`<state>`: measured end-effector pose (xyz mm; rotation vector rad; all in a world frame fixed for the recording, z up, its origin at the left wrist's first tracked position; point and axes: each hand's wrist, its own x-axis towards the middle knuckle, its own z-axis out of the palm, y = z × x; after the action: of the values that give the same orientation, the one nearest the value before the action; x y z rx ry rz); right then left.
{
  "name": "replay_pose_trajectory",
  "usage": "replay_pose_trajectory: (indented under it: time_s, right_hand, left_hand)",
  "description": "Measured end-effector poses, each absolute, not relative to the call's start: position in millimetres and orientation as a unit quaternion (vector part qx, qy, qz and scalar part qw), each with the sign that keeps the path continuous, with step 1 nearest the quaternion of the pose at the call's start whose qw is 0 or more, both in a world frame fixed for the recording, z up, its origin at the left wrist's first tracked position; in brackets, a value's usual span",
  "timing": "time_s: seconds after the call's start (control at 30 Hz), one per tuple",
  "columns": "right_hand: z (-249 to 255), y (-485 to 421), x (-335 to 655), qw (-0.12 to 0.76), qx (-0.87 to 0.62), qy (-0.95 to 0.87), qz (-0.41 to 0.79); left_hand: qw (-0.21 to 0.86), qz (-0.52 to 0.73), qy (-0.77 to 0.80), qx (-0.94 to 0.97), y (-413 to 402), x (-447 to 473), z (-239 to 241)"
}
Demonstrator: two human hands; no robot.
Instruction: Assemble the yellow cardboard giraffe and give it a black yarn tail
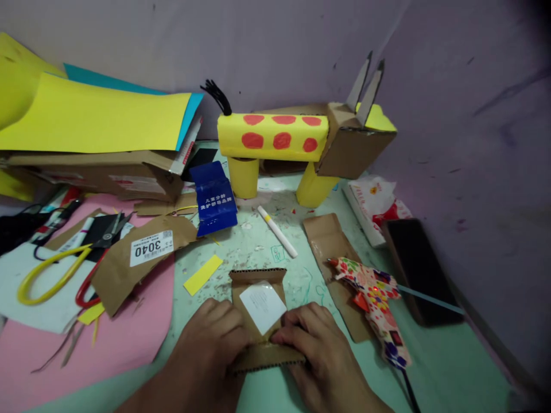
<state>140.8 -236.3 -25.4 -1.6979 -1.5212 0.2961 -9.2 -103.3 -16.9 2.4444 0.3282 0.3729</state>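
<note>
Between my hands is a small piece of brown cardboard [241,292] with a white label on it, its far and near edges folded up. My left hand [213,335] grips its left near corner, fingers curled. On the opposite side, my right hand [316,344] pinches the near flap along the crease. Beyond them stands a yellow cardboard animal [273,137] with red spots, yellow tube legs, a black tail and a brown box head bearing two pointed pieces. A floral glue gun [374,298] lies to the right, partly on a brown cardboard strip [331,235].
Yellow-handled scissors [69,269] and a cardboard scrap [112,269] lie on pink paper [142,338] at left. A white marker [278,232], a yellow strip [203,275] and a blue carton piece [215,198] are mid-table. A phone [422,269] is at right.
</note>
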Motion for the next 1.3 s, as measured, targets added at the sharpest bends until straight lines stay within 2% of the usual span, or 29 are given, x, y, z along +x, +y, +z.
replay_pose_trajectory:
  time_s: [0.27,0.4,0.47,0.57,0.63,0.77,0.9,1.03,1.3]
  right_hand:
    - [-26.6,-228.6,139.4,0.415,-0.703,-0.564,0.127]
    - [-28.1,-230.6,142.3,0.408,-0.687,-0.583,0.146]
    - [-28.8,-232.6,143.9,0.407,-0.679,-0.590,0.157]
    - [-27.6,-233.9,145.1,0.392,-0.683,-0.591,0.175]
    - [-25.1,-233.1,145.6,0.388,-0.680,-0.598,0.174]
    - [-20.2,-230.3,147.4,0.387,-0.670,-0.607,0.181]
    - [-21.3,-230.0,147.7,0.409,-0.682,-0.575,0.190]
    - [-23.5,-227.0,147.7,0.480,-0.712,-0.481,0.180]
    - [-27.8,-216.5,160.6,0.463,-0.669,-0.515,0.270]
  left_hand:
    - [0.263,0.164,0.146,0.940,-102.9,-2.3,-22.5]
    - [0.340,0.122,0.125,0.924,-91.9,-12.9,-4.0]
    - [0.371,0.150,0.136,0.906,-81.9,-21.9,7.1]
    - [0.307,0.242,0.215,0.895,-68.1,-22.6,19.1]
    - [0.258,0.260,0.242,0.898,-62.8,-11.2,21.6]
    - [0.278,0.234,0.182,0.914,-61.3,15.1,13.3]
    - [0.323,0.266,0.104,0.902,-64.4,14.9,3.4]
    - [0.317,0.300,0.109,0.893,-64.6,7.0,3.5]
    - [0.334,0.266,0.139,0.894,-71.3,13.7,4.3]
